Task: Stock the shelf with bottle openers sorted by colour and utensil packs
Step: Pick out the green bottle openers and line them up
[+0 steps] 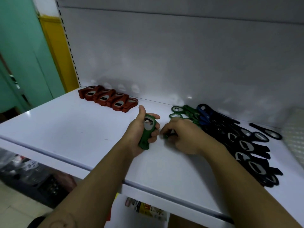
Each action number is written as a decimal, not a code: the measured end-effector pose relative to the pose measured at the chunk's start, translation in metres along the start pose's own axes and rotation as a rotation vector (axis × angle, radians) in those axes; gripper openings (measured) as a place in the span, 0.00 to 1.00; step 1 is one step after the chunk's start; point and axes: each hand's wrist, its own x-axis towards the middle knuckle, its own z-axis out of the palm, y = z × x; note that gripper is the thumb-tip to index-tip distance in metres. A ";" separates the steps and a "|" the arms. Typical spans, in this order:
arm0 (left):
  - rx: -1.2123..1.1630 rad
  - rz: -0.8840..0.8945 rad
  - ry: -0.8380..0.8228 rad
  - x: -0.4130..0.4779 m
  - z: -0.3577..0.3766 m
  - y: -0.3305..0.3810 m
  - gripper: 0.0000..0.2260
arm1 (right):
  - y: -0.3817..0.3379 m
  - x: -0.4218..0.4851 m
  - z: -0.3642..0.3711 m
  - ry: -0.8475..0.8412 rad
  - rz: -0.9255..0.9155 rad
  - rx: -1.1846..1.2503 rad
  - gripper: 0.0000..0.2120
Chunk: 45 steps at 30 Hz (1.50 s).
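Note:
On the white shelf (69, 129), a row of red bottle openers (107, 100) lies at the back left. My left hand (141, 134) holds a small stack of green bottle openers (146, 132) upright above the shelf's middle. Just to its right, my right hand (182, 137) rests on the shelf with its fingers closed on another green opener (167, 134), mostly hidden. Behind it lie more green openers (182, 112), then blue openers (204, 112), then a long overlapping row of black openers (251, 150) running toward the front right.
A pale textured pack (294, 134) sits at the far right edge of the shelf. The white back panel (164, 55) rises behind. Below the shelf's front edge hang packaged goods (146, 208). A dark crate (47, 185) stands on the floor at the left.

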 end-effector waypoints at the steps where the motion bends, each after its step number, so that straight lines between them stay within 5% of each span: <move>1: -0.013 0.007 0.012 0.000 0.000 0.000 0.26 | 0.001 0.000 -0.001 0.058 0.004 0.032 0.16; 6: -0.093 -0.017 0.089 -0.001 0.000 0.001 0.26 | 0.001 0.000 -0.001 0.521 0.085 0.335 0.07; 11: -0.088 -0.055 0.102 0.000 0.001 0.002 0.28 | -0.018 -0.001 0.002 0.774 0.007 0.533 0.15; 15: -0.126 -0.106 0.057 0.005 -0.005 0.001 0.33 | -0.030 0.000 0.017 0.611 -0.160 0.406 0.12; 25: -0.118 -0.098 0.089 0.007 -0.008 0.003 0.33 | -0.021 -0.003 0.008 0.305 -0.145 0.262 0.06; 29: -0.211 -0.061 0.076 0.005 -0.006 0.003 0.28 | -0.014 -0.003 -0.001 0.376 -0.085 0.262 0.04; 33: -0.222 0.022 0.098 0.005 -0.005 0.005 0.24 | 0.002 -0.001 0.000 0.510 0.174 0.033 0.02; 37: -0.101 0.207 0.132 0.003 -0.004 0.008 0.23 | 0.007 0.003 0.009 0.360 0.275 -0.075 0.08; 45: 0.119 0.162 -0.014 -0.005 -0.004 0.004 0.27 | 0.006 0.007 0.017 0.258 0.271 -0.171 0.12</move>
